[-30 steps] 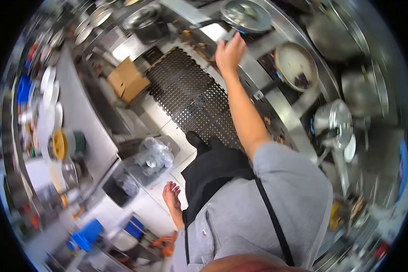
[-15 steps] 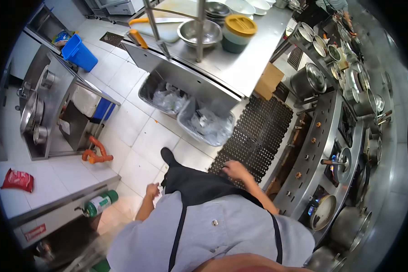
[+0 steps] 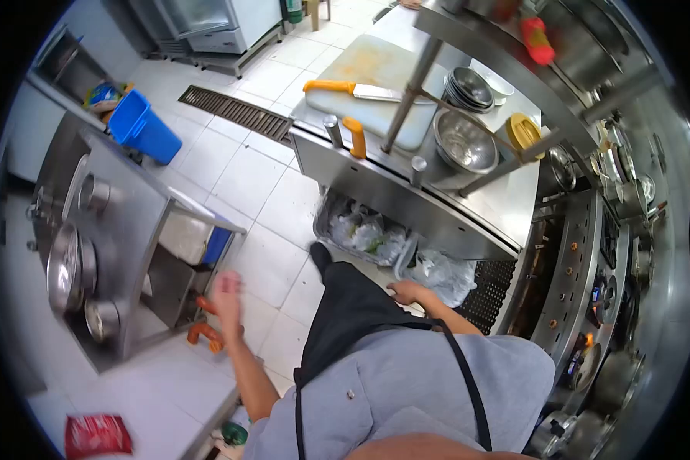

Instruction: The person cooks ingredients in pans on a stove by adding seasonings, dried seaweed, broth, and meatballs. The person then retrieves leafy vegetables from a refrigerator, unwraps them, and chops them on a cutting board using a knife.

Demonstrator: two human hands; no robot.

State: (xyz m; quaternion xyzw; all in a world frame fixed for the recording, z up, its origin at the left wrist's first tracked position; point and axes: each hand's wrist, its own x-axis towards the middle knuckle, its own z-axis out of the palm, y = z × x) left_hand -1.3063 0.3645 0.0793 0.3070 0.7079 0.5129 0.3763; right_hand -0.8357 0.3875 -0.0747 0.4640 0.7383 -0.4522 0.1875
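My left hand (image 3: 227, 304) is raised out to the left, smeared by motion, so its fingers do not show clearly. Below it in the view are orange curved pipes (image 3: 205, 335) by the foot of the steel stand. My right hand (image 3: 409, 292) hangs low beside my black apron (image 3: 353, 310), its fingers curled. A small pale patch shows just under it; I cannot make out whether that is something held. Closest to this hand is a bin lined with clear plastic (image 3: 441, 276), under the steel counter; the hand looks apart from it.
On the steel counter (image 3: 506, 218) lie a cutting board (image 3: 387, 57), an orange-handled knife (image 3: 353, 89) and a steel bowl (image 3: 465, 140). A blue bin (image 3: 144, 126) stands on the tiles. At right is a stove (image 3: 571, 268) with lit burners; at lower left, a red packet (image 3: 97, 435).
The view has swung right and forward along the counter. My left hand has lifted and reached out to the left. My right hand stays low at my side, now beside the lined bin.
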